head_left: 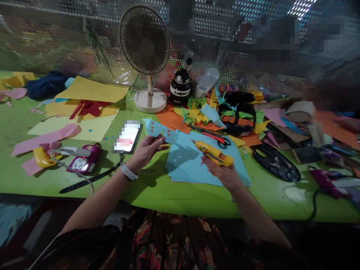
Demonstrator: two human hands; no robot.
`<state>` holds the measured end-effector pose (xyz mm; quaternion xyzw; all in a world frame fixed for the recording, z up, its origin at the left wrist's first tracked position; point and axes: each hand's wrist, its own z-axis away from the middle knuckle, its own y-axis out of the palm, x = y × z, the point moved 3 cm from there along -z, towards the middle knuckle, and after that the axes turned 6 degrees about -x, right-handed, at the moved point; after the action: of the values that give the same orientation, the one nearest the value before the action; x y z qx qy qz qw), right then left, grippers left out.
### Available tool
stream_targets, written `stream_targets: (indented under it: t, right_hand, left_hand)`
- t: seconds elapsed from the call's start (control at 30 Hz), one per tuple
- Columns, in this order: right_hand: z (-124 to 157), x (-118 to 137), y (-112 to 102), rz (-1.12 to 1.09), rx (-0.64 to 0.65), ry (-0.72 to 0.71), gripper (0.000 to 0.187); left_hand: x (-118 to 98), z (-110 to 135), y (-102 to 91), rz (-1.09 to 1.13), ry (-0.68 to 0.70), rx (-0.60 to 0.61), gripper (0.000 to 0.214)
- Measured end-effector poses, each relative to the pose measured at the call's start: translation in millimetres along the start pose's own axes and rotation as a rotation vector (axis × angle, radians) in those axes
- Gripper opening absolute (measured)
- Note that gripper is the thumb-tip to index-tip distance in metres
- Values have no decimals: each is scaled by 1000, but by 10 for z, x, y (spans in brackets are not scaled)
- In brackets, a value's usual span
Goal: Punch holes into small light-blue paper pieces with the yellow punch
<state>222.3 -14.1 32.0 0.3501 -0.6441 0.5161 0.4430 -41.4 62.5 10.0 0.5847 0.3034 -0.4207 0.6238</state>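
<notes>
Dial: hub on the stacked blue sheets [182,163], 12 on the far side from the wearer.
Pink paper [47,138]: long strip far out at 9, lying on the green tabletop [159,191].
Purple gadget [86,159]: at 9, nearer in, pale cable beside it.
Yellow sheet [95,89]: at 10, overlapping other yellow paper.
Phone [128,137]: between 9 and 10, screen lit, part blurred out.
Fan [144,47]: standing between 10 and 11.
Left hand [147,148]: at 9, pale-strapped watch [129,172] on the wrist; thumb and fingers pinched on what looks like a small green scrap [162,132].
Dotted blue paper [160,125]: at 10, orange dots in rows, just beyond the left fingertips; contact unclear.
Black bottle [180,88]: upright at 11; tilted clear bottle [208,80] at 12.
Yellow glue gun [215,153]: above the hub sheets, nozzle toward 10.
Right hand [222,172]: at 4, fingers wrapped around the glue gun's handle.
Scissors [222,140]: at 1, red and black handles, just beyond the gun.
Black palette [277,161]: at 3, oval, well apart from the right hand.
</notes>
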Motion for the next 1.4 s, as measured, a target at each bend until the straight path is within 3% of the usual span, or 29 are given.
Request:
stream_targets:
  t: [0.1, 0.23, 0.47, 0.87, 1.4]
  right_hand:
    - [-7, 101, 299, -57, 85, 6, 35]
    - [-29, 209, 456, -109, 155, 55, 40]
    - [-42, 229, 476, -135, 161, 22, 37]
    - [-10, 197, 478, -96, 172, 22, 49]
    - [9, 168, 470, -109, 143, 13, 44]
  left_hand:
    - [11, 24, 31, 1, -6, 5, 23]
    - [32, 40, 56, -15, -22, 21, 24]
    - [66, 63, 76, -21, -35, 59, 25]
    - [84, 66, 75, 18, -46, 58, 26]
    - [88, 73, 89, 5, -32, 75, 24]
